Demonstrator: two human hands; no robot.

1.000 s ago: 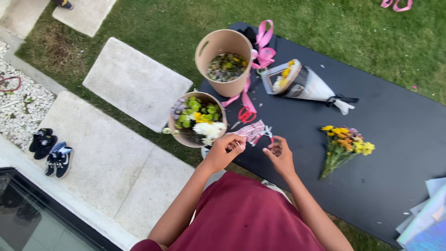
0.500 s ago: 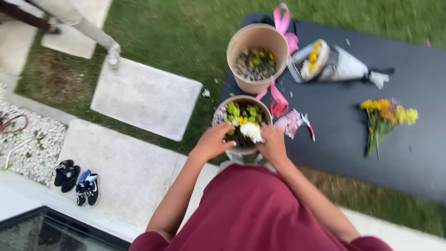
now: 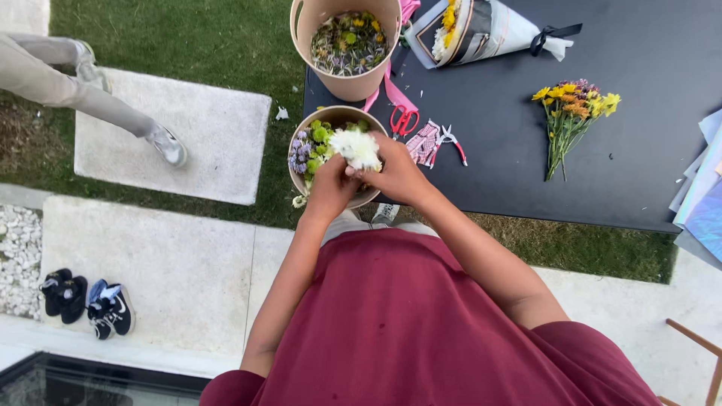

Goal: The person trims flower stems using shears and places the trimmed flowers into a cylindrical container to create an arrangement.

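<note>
Currently, both hands meet over the near flower box (image 3: 331,120), which stands at the front left corner of the black counter (image 3: 624,173). Left hand (image 3: 329,188): fingers closed on the underside of a white bloom (image 3: 357,148). Right hand (image 3: 397,174): fingers pinched on the same bloom from the right. The bloom sits at the box's right rim, above green and purple flowers inside. A taller box (image 3: 347,45) of mixed flowers stands just behind. Red scissors (image 3: 404,120) and small pliers (image 3: 449,140) lie just right of the near box. A loose bunch (image 3: 571,113) of yellow and orange flowers lies further right; a wrapped bouquet (image 3: 481,30) lies behind. Another person's legs (image 3: 83,90) cross a paving slab at left.
</note>
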